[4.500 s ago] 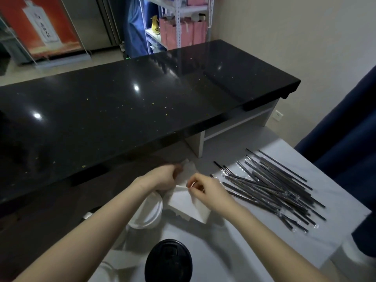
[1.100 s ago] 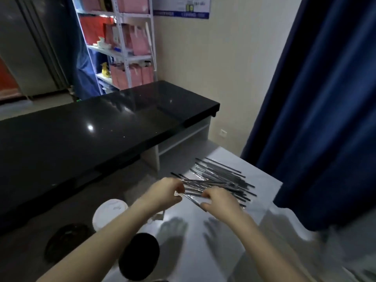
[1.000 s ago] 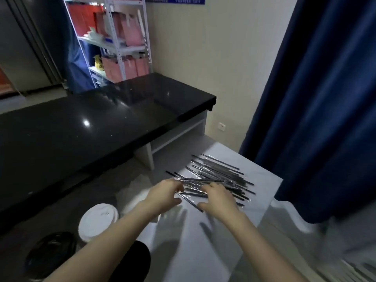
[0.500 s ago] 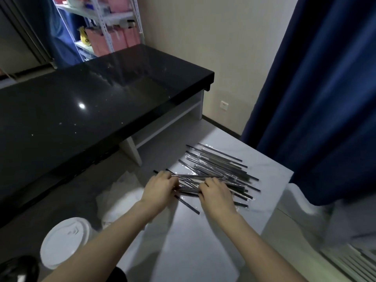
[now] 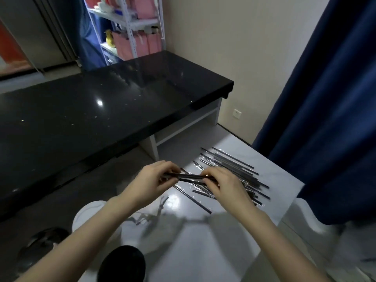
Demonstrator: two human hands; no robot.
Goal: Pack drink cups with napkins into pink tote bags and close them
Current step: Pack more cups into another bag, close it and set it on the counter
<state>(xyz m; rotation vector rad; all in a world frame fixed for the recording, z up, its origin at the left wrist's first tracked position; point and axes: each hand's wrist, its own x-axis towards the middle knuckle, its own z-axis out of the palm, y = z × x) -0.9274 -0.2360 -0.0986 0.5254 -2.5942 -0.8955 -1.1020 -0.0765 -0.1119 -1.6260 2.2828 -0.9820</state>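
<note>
Above the white bench [image 5: 274, 180], the left hand [image 5: 150, 184] and right hand [image 5: 225, 186] each grip one wrapped straw [image 5: 189, 177] beside the straw pile [image 5: 234, 169]; a white-lidded cup [image 5: 85, 216] stands left.

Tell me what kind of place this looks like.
Probably a drink shop's packing counter: wrapped straws piled on the white table, lidded cups nearby, and pink bags on the shelf beyond the black countertop.
</note>
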